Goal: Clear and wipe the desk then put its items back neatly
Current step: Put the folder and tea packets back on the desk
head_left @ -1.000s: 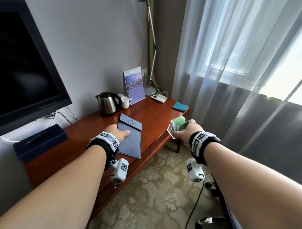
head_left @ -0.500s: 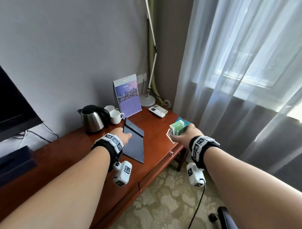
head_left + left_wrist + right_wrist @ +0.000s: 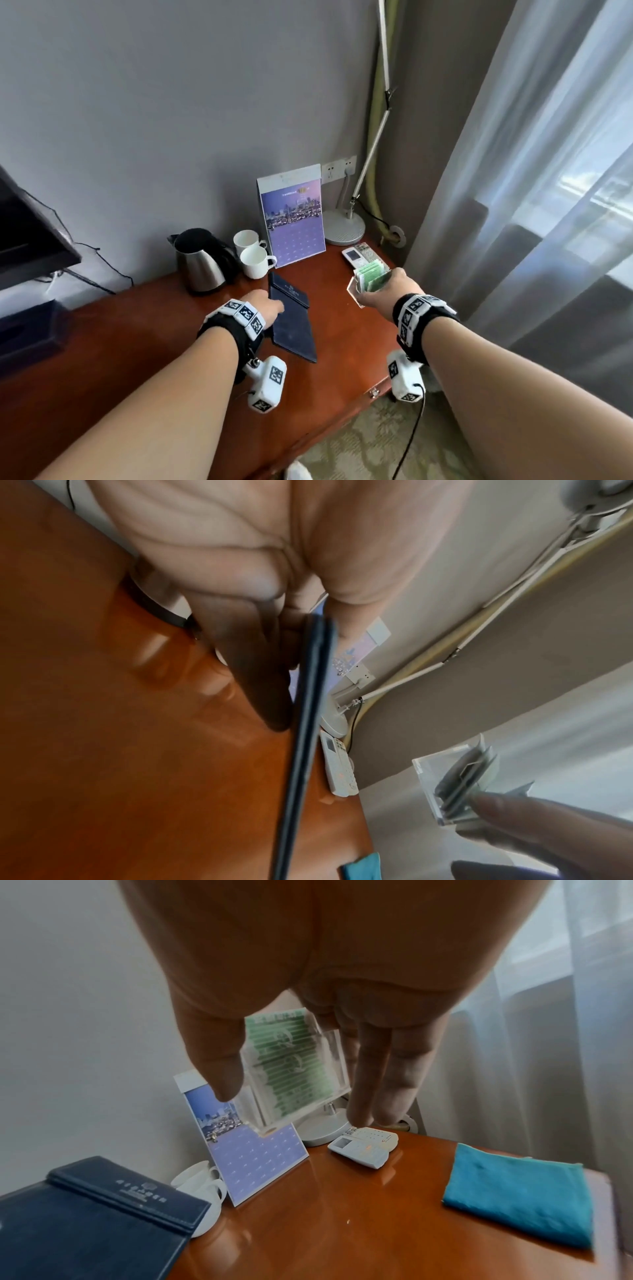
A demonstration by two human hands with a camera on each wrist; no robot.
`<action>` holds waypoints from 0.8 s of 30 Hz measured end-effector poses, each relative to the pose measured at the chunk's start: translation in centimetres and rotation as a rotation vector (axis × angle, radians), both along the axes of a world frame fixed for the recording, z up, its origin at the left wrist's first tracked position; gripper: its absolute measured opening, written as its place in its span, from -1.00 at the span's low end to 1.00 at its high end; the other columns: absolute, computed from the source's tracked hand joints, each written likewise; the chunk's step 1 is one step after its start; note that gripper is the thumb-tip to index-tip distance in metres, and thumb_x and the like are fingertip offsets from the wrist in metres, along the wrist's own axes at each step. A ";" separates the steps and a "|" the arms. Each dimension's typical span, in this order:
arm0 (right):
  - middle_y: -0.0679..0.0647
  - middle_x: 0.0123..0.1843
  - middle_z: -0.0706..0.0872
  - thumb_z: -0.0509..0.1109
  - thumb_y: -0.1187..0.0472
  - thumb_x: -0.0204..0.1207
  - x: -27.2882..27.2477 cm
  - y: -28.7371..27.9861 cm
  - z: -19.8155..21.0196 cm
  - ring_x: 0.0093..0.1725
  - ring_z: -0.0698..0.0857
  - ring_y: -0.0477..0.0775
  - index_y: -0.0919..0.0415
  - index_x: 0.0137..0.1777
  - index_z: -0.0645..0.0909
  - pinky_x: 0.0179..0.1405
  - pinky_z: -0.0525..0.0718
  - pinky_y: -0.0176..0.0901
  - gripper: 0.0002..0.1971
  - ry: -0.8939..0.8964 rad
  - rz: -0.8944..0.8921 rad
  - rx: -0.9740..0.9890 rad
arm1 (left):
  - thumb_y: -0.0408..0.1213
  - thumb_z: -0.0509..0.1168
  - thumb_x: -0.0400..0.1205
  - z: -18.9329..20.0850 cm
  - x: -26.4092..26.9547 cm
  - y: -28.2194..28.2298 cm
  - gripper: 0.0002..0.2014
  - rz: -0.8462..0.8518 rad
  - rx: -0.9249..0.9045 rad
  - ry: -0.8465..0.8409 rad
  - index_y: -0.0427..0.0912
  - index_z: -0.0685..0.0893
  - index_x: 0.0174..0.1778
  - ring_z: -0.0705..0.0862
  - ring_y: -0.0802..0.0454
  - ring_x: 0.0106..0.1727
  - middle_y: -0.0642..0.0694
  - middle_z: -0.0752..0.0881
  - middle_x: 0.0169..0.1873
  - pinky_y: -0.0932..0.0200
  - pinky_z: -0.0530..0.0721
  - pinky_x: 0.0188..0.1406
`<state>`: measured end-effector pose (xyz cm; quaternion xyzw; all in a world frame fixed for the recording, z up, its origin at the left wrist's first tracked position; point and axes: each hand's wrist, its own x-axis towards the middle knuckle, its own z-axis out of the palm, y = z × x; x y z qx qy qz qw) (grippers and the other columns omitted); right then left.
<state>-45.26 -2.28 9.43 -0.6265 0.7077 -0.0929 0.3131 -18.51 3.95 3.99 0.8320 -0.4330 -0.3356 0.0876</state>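
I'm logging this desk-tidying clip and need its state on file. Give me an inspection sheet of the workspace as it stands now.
Surface: glossy reddish wooden desk, drawer front at its near edge.
Job's things: dark blue folder, one edge lifted off the desk; clear holder of green sachets held in the air; folded blue cloth near the desk's right end.
Clutter: kettle, two white cups, standing calendar card, white remote, lamp base, dark tissue box.
Grippers: left hand grips the folder's edge; right hand holds the holder.
Cables: black leads by the TV; lamp cord at the wall socket.
Surroundings: grey wall, sheer curtain, patterned carpet.
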 end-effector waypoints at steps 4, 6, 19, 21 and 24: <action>-0.03 -0.09 0.69 0.56 -0.50 0.14 1.1 -4.7 -1.2 -0.20 0.75 -0.01 0.15 0.30 0.38 -0.28 0.67 -0.17 -0.06 0.039 0.008 0.034 | -0.01 0.40 0.62 -2.1 1.3 -5.4 -0.74 -0.023 0.020 0.019 -0.16 0.70 -0.07 0.71 -0.20 0.01 -0.18 0.74 -0.03 0.11 0.58 -0.04; -0.04 -0.10 0.70 0.55 -0.52 0.15 1.3 -7.1 -1.6 -0.23 0.75 -0.04 0.16 0.27 0.39 -0.33 0.67 -0.20 -0.08 0.064 -0.001 0.037 | 0.06 0.36 0.67 -3.0 1.8 -8.4 -0.66 -0.048 0.053 -0.003 -0.18 0.69 0.07 0.70 -0.21 0.11 -0.21 0.73 0.08 0.12 0.57 0.03; -0.10 -0.14 0.62 0.58 -0.38 0.33 2.5 -16.1 -6.7 -0.24 0.62 -0.14 0.21 0.36 0.40 -0.44 0.48 -0.22 -0.17 0.098 0.011 0.105 | 0.11 0.30 0.71 -11.6 1.4 -16.7 -0.64 0.055 0.130 0.190 -0.12 0.76 0.12 0.75 -0.19 0.16 -0.17 0.79 0.14 -0.01 0.68 0.31; -0.10 -0.15 0.61 0.59 -0.33 0.35 2.5 -17.0 -7.4 -0.24 0.61 -0.14 0.21 0.36 0.39 -0.44 0.50 -0.21 -0.19 0.087 0.028 0.134 | -0.02 0.30 0.75 -13.2 0.9 -17.2 -0.62 0.114 0.138 0.246 -0.24 0.73 0.31 0.74 -0.25 0.26 -0.25 0.77 0.23 -0.02 0.69 0.33; -0.08 -0.13 0.64 0.57 -0.41 0.29 2.2 -18.4 -8.2 -0.22 0.66 -0.09 0.18 0.39 0.41 -0.41 0.53 -0.20 -0.13 0.101 0.064 0.127 | -0.26 0.31 0.76 -14.2 -0.4 -17.8 -0.60 0.235 0.114 0.376 -0.40 0.59 0.47 0.72 -0.30 0.34 -0.38 0.69 0.36 -0.07 0.75 0.28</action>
